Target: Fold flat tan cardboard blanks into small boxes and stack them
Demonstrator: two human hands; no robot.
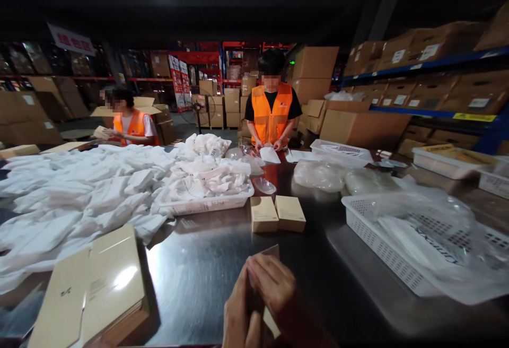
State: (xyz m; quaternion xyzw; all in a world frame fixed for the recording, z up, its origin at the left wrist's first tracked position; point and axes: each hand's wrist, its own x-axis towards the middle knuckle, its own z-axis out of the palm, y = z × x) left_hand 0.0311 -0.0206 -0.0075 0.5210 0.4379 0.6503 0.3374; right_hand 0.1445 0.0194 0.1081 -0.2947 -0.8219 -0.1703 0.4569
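Note:
My left hand [240, 313] and my right hand [270, 284] meet at the bottom centre, both closed around a small tan cardboard box [271, 322] whose top flap sticks up above my fingers. Just beyond them, two finished small tan boxes [277, 214] sit side by side on the dark shiny table [207, 263]. A stack of flat tan box blanks [93, 289] lies at my lower left.
A big heap of white bagged items [79, 194] covers the left, spilling over a white basket [207, 205]. Another white basket with plastic bags [401, 242] sits at right. Two people in orange vests work across the table. Cardboard cartons fill the shelves behind.

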